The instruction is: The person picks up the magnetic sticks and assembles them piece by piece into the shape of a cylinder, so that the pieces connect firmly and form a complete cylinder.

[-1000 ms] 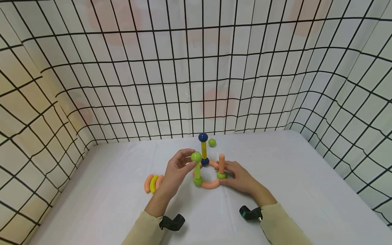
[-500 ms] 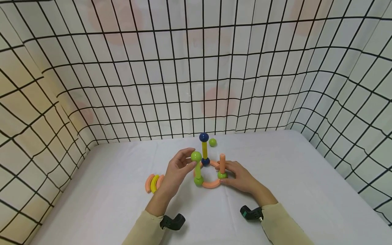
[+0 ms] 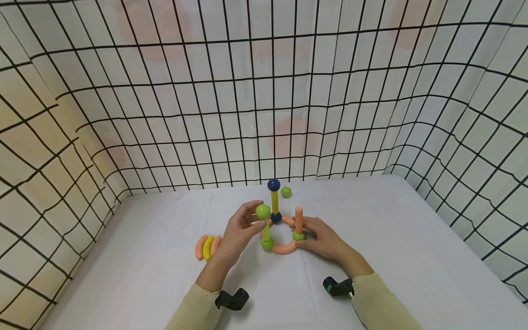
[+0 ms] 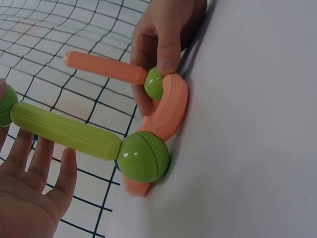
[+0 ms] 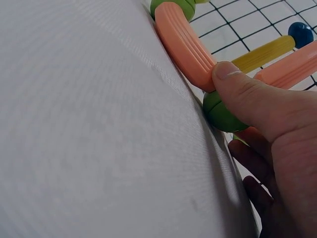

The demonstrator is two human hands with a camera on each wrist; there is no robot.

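Observation:
Curved orange pieces (image 3: 283, 249) and balls form a ring on the table. My left hand (image 3: 240, 228) pinches the green ball (image 3: 263, 211) on top of a green rod (image 4: 67, 131). This rod leans slightly left above another green ball (image 4: 142, 156) in the ring. At the ring's right side, my right hand (image 3: 323, 238) grips a green ball (image 5: 223, 112), its thumb against a curved orange piece (image 5: 183, 47). From that ball rises a straight orange rod (image 3: 299, 220). A yellow rod (image 3: 274, 202) stands at the back between two dark blue balls.
A loose green ball (image 3: 286, 191) lies behind the ring. Left of my left forearm are orange curved pieces (image 3: 200, 247) and a yellow curved piece (image 3: 208, 248), side by side. A black-grid white cloth (image 3: 288, 91) hangs around the back and sides of the white table (image 3: 165, 275).
The green ball in my left hand has shifted slightly left, so its rod leans a little more. My right hand stays in place.

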